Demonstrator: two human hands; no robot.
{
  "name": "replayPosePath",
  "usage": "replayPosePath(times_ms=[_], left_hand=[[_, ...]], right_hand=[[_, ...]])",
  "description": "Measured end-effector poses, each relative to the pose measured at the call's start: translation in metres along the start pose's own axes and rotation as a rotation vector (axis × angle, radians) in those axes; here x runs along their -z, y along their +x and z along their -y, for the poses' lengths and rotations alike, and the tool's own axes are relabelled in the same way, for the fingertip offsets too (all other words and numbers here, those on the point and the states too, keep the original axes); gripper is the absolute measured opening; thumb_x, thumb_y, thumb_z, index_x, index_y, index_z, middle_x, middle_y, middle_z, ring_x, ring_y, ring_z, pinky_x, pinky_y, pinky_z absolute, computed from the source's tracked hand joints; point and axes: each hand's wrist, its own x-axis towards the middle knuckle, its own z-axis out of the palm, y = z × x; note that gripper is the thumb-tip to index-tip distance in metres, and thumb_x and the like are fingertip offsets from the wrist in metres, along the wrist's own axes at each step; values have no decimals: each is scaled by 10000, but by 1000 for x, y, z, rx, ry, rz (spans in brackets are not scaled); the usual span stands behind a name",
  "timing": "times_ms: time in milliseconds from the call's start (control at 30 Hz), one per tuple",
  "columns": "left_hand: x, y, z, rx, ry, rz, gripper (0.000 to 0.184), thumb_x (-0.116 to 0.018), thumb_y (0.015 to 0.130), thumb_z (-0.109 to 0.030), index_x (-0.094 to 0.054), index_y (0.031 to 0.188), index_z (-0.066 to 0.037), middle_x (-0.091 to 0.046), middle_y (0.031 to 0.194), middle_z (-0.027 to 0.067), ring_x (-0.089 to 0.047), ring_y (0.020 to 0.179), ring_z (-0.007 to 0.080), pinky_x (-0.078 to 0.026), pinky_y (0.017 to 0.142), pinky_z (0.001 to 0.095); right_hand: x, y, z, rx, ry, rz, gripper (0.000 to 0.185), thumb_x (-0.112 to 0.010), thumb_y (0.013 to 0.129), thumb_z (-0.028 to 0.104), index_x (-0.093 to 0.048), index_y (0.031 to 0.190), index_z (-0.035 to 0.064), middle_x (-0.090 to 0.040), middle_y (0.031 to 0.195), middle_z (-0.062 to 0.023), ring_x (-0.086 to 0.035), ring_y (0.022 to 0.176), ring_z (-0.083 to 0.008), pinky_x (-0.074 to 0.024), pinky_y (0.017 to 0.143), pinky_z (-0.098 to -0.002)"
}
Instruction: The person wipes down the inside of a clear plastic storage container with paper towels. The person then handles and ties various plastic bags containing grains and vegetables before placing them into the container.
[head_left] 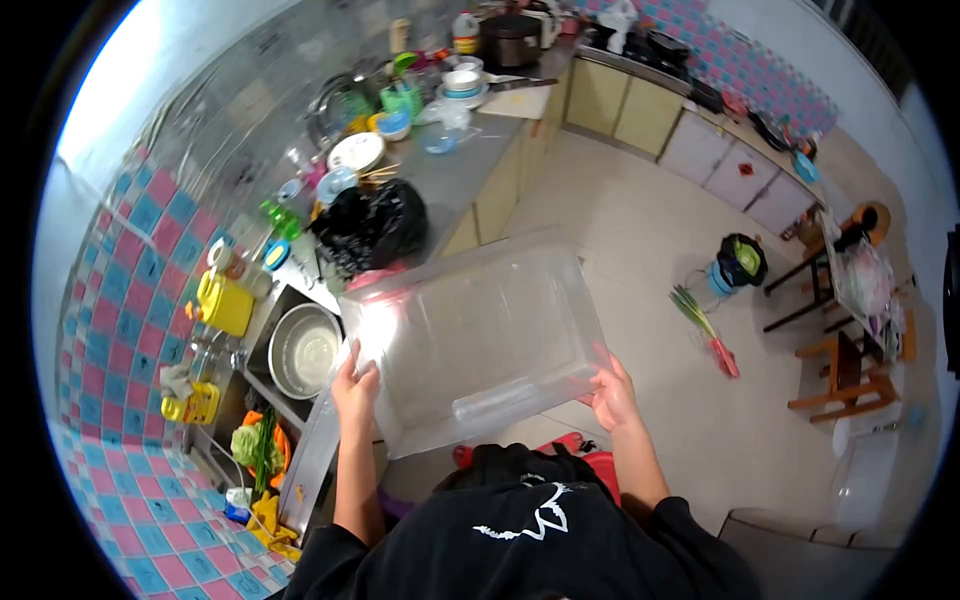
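A large clear plastic storage box (470, 330) is held up in front of my body, tilted, its inside facing me. My left hand (355, 390) grips its left edge, close to the sink. On the right edge, near the lower corner, my right hand (608, 392) has its fingers wrapped round the side. Light glares off the box's left part. Left of the box, a metal basin (304, 350) sits in the sink. A black plastic bag (372, 228) stands on the counter just beyond the box.
Vegetables (262, 450) lie in the near sink. Dishes and a rice cooker (510, 42) crowd the counter. Green onions (705, 330) lie on the floor beside a bag-lined bucket (738, 265). A wooden stool (845, 375) stands at right.
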Motion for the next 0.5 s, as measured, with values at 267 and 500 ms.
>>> replayPosePath(times_ms=[267, 500], left_hand=[[-229, -49, -10, -128, 253, 432, 608, -477, 729, 75, -387, 1320, -38, -581, 874, 16, -469, 667, 23, -369, 562, 148], [-365, -83, 7, -85, 331, 656, 594, -520, 787, 53, -336, 1345, -35, -580, 1007, 58, -502, 765, 44, -396, 641, 158]], right_hand=[[184, -55, 55, 211, 374, -367, 571, -378, 752, 30, -333, 1317, 98, -457, 1191, -121, -554, 951, -278, -500, 754, -453], [277, -84, 71, 315, 520, -544, 546, -366, 773, 9, -339, 1313, 86, -445, 1182, -128, -553, 963, -294, -499, 757, -487]])
